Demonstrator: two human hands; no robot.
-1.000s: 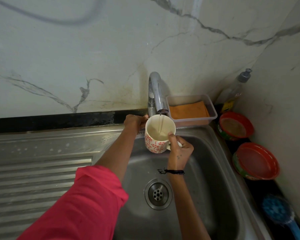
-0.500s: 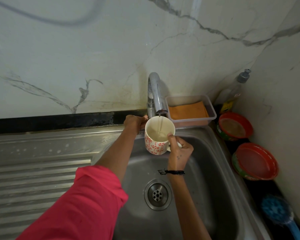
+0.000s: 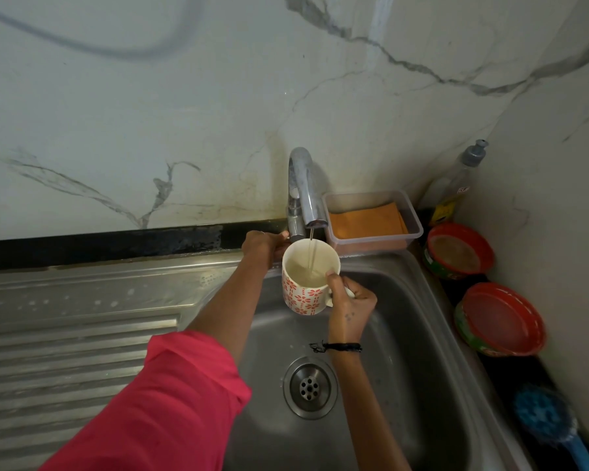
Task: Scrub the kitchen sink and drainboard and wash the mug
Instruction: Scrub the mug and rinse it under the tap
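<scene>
White marble-look wall with grey veins runs behind, meeting a side wall at the right corner. Black tabletop strip along the bottom, some grime stains near it. Light's pretty dim.

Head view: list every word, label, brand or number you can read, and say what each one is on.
Nothing here is readable.
Soap bottle: small white tag and yellow label, both too blurred to read.
Two red-lidded tubs: green printed bands, too small and blurred.
Mug: red flower pattern only, no text.

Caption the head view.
Right hand holds mug under running tap; left hand at its base.
</scene>
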